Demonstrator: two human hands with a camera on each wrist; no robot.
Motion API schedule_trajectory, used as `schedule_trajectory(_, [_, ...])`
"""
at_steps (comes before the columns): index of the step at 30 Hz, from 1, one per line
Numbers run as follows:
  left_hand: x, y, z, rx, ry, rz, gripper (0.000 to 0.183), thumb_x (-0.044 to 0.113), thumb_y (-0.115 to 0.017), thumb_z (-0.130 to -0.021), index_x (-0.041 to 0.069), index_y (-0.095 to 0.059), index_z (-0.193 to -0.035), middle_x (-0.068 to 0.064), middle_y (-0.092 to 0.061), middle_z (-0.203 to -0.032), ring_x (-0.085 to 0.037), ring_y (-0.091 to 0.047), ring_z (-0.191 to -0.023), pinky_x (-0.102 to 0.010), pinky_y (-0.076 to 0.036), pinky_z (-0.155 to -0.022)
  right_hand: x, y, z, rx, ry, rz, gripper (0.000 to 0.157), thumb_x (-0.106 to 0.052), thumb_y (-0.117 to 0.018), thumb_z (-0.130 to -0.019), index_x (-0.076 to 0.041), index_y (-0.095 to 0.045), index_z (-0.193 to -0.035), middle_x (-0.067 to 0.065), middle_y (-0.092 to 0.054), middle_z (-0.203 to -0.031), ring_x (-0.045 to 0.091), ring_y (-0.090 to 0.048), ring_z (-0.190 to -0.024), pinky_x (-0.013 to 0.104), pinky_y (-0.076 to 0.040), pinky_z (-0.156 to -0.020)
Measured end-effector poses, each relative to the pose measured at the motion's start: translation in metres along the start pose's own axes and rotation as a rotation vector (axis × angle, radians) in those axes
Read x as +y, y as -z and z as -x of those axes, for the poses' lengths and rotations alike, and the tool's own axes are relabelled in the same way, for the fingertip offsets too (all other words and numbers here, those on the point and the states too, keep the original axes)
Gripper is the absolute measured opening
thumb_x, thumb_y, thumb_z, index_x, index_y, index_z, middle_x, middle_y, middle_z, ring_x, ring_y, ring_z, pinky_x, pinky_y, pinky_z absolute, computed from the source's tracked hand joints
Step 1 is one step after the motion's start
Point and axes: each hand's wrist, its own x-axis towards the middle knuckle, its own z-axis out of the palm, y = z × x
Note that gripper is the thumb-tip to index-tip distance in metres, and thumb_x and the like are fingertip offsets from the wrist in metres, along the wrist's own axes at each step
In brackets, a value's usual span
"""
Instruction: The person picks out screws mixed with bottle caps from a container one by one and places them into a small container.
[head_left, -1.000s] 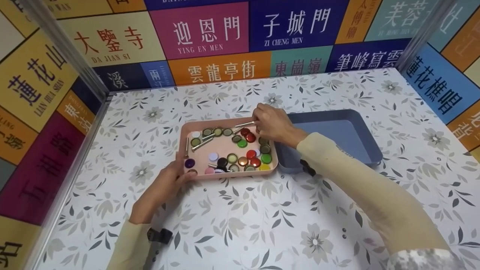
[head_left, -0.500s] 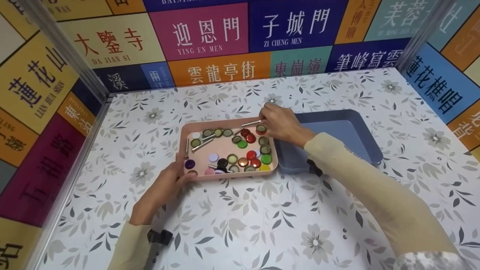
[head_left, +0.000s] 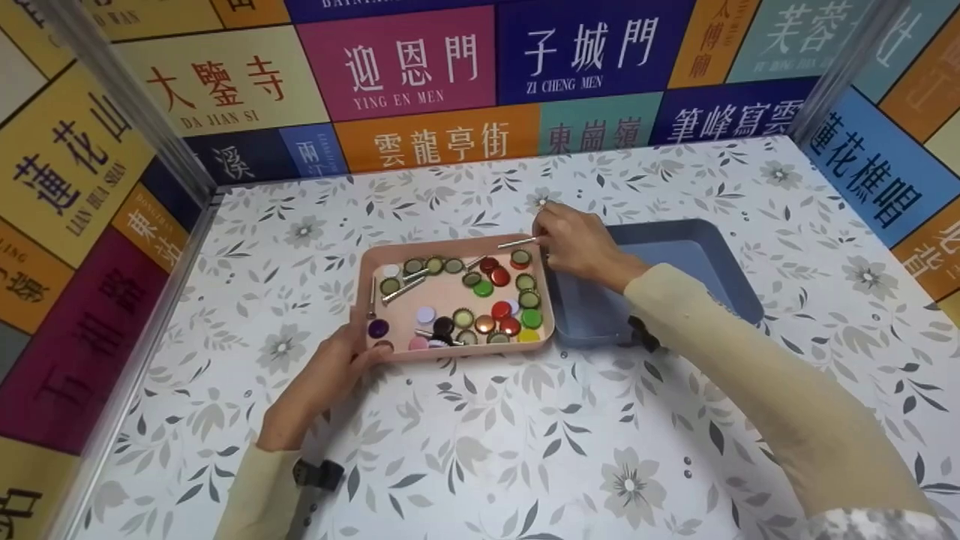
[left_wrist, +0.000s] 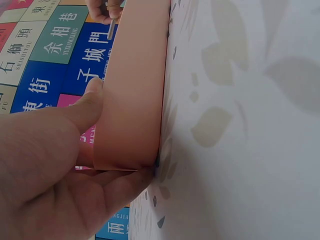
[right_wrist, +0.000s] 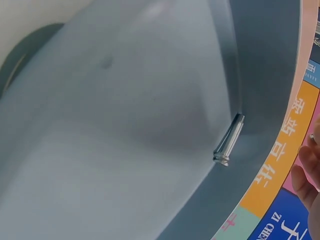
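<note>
My right hand [head_left: 579, 238] pinches a silver screw [head_left: 517, 242], which points left over the right end of the pink tray [head_left: 450, 351]. That hand hovers above the seam between this tray and the blue tray [head_left: 720, 262]. My left hand [head_left: 326, 375] grips the pink tray's near left corner; in the left wrist view its thumb lies at the rim and its fingers sit against the outer wall [left_wrist: 132, 100]. Several bottle caps [head_left: 500, 276] and a few screws [head_left: 405, 287] are spread in the pink tray. Silver screws [right_wrist: 230, 140] lie in a blue tray corner, seen in the right wrist view.
Both trays stand side by side on a table with a floral cover [head_left: 465, 450]. Colourful panels with lettering [head_left: 420, 67] rise behind and at the sides, joined by metal corner posts [head_left: 135, 97].
My right hand has moved right, carrying the screw up from the pink tray's caps toward the blue tray. A cap at the far right corner has come into sight. The left hand stays put.
</note>
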Motion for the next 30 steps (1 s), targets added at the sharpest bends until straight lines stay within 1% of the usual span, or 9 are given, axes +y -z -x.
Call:
schedule_trajectory(4, [0.000, 0.000, 0.000, 0.001, -0.004, 0.006, 0.085, 0.029, -0.061, -0.100, 0.015, -0.006, -0.163, -0.011, -0.050, -0.096, -0.018, -0.051, -0.075, -0.030, -0.044, -0.066, 0.003, 0.001, 0.003, -0.011, -0.012, -0.001, 0.007, -0.008, -0.067, -0.092, -0.003, -0.064, -0.095, 0.013, -0.061, -0.096, 0.030, -0.062, -0.088, 0.048, -0.053, -0.074])
schedule_trajectory(12, [0.000, 0.001, 0.001, -0.006, 0.000, 0.044, 0.086, 0.028, -0.061, -0.100, 0.018, -0.004, -0.163, -0.013, -0.053, -0.098, -0.018, -0.053, -0.073, -0.030, -0.047, -0.064, 0.011, 0.000, 0.008, 0.013, -0.029, -0.018, 0.009, -0.011, -0.069, -0.092, -0.004, -0.064, -0.092, 0.012, -0.060, -0.093, 0.030, -0.062, -0.085, 0.049, -0.053, -0.074])
schedule_trajectory(13, [0.000, 0.001, 0.001, -0.005, -0.002, 0.042, 0.086, 0.028, -0.061, -0.100, 0.019, -0.004, -0.163, -0.013, -0.053, -0.099, -0.018, -0.053, -0.073, -0.031, -0.048, -0.065, 0.011, 0.000, 0.009, 0.010, -0.035, -0.021, 0.009, -0.011, -0.069, -0.092, -0.004, -0.064, -0.092, 0.012, -0.060, -0.093, 0.030, -0.062, -0.085, 0.049, -0.053, -0.074])
schedule_trajectory(15, [0.000, 0.001, 0.002, 0.001, -0.015, 0.027, 0.087, 0.028, -0.061, -0.100, 0.019, -0.001, -0.163, -0.016, -0.054, -0.104, -0.019, -0.055, -0.075, -0.035, -0.050, -0.072, 0.012, 0.000, 0.010, 0.002, -0.045, -0.029, 0.007, -0.011, -0.067, -0.092, -0.004, -0.064, -0.092, 0.012, -0.060, -0.093, 0.030, -0.062, -0.084, 0.049, -0.053, -0.074])
schedule_trajectory(17, [-0.001, 0.001, 0.003, 0.009, -0.029, 0.012, 0.087, 0.027, -0.060, -0.100, 0.018, 0.000, -0.163, -0.018, -0.055, -0.110, -0.020, -0.056, -0.079, -0.039, -0.050, -0.079, 0.013, 0.000, 0.011, -0.005, -0.053, -0.037, 0.006, -0.009, -0.066, -0.092, -0.004, -0.064, -0.092, 0.012, -0.060, -0.093, 0.030, -0.062, -0.084, 0.049, -0.053, -0.074])
schedule_trajectory(20, [-0.002, 0.001, 0.004, 0.016, -0.041, 0.001, 0.086, 0.027, -0.059, -0.101, 0.014, -0.001, -0.162, -0.019, -0.054, -0.113, -0.020, -0.056, -0.081, -0.040, -0.048, -0.084, 0.014, 0.000, 0.012, -0.012, -0.059, -0.045, 0.005, -0.008, -0.065, -0.093, -0.004, -0.064, -0.092, 0.012, -0.060, -0.092, 0.030, -0.062, -0.083, 0.049, -0.052, -0.075])
schedule_trajectory(23, [-0.002, 0.001, 0.004, 0.011, -0.042, 0.008, 0.086, 0.027, -0.060, -0.100, 0.015, -0.001, -0.162, -0.016, -0.053, -0.105, -0.018, -0.054, -0.077, -0.035, -0.048, -0.077, 0.017, 0.000, 0.014, -0.024, -0.072, -0.066, 0.005, -0.008, -0.065, -0.093, -0.003, -0.064, -0.093, 0.012, -0.060, -0.093, 0.031, -0.062, -0.084, 0.049, -0.052, -0.077])
schedule_trajectory(28, [0.000, 0.000, 0.003, 0.009, -0.043, 0.032, 0.086, 0.027, -0.061, -0.100, 0.018, -0.002, -0.163, -0.013, -0.052, -0.097, -0.016, -0.054, -0.071, -0.031, -0.047, -0.067, 0.020, 0.000, 0.016, -0.046, -0.105, -0.133, 0.005, -0.007, -0.066, -0.093, -0.003, -0.064, -0.093, 0.013, -0.061, -0.094, 0.031, -0.061, -0.086, 0.049, -0.051, -0.080])
schedule_trajectory(30, [0.000, 0.001, 0.003, 0.007, -0.038, 0.033, 0.086, 0.027, -0.061, -0.100, 0.017, -0.003, -0.163, -0.013, -0.052, -0.097, -0.016, -0.054, -0.070, -0.031, -0.047, -0.066, 0.022, 0.000, 0.017, -0.051, -0.111, -0.145, 0.005, -0.007, -0.066, -0.093, -0.003, -0.064, -0.093, 0.013, -0.061, -0.094, 0.031, -0.061, -0.087, 0.049, -0.051, -0.081])
